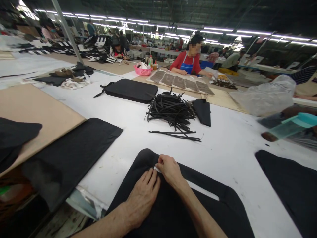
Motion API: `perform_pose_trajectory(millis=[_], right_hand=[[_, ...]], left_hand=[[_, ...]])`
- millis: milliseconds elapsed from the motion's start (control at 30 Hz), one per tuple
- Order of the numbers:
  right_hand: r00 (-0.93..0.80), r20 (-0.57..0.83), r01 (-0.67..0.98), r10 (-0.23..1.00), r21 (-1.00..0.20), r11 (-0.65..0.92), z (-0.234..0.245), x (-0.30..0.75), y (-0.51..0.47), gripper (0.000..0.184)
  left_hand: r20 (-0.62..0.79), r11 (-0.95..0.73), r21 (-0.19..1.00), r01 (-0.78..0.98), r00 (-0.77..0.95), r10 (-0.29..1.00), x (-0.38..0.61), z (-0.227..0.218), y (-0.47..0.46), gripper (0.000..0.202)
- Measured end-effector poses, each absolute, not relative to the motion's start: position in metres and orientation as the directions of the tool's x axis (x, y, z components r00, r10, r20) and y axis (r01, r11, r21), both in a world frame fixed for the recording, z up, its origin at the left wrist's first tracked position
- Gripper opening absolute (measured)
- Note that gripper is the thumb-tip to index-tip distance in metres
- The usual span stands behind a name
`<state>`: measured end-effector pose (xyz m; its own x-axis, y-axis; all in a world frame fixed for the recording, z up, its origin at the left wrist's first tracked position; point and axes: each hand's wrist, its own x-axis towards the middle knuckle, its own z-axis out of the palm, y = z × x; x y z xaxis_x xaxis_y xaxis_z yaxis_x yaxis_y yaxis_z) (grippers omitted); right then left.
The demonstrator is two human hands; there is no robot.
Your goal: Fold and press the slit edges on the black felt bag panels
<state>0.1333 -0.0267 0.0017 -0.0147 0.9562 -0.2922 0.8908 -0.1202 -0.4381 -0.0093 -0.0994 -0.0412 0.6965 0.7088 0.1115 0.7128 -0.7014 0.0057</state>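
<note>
In front of me lies a black padded fabric piece (210,210) with rounded corners and a long slot through which white shows. My left hand (145,196) rests flat on it, fingers stretched toward the slot's left end. Against its fingertips, my right hand (169,168) is closed in a pinch at that same end. A small white patch shows between the two hands; I cannot tell whether it is table or a separate bit. What the right fingertips hold is hidden.
A pile of black straps (170,110) lies ahead, with loose straps before it. Behind it sits a black padded cushion (131,89). Black fabric panels lie left (74,152) and right (289,181). A teal-lidded bottle (289,127) lies right. A co-worker (189,59) works across the table.
</note>
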Motion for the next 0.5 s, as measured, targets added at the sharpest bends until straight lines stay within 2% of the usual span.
perform_pose_trajectory(millis=[167,300,500], right_hand=[[-0.007,-0.332,0.916,0.943,-0.381,-0.128,0.005,0.13,-0.017,0.008],[0.01,-0.308,0.932,0.951,-0.341,-0.12,0.005,0.123,-0.015,0.015],[0.079,-0.232,0.939,0.97,-0.309,-0.15,0.014,0.138,-0.021,0.024]], left_hand=[[0.11,-0.704,-0.011,0.71,0.701,0.705,-0.008,-0.039,-0.101,0.048],[0.12,-0.703,-0.04,0.71,0.702,0.702,-0.007,-0.037,-0.1,0.045],[0.252,-0.706,-0.053,0.706,0.693,0.675,-0.011,-0.045,-0.097,0.039]])
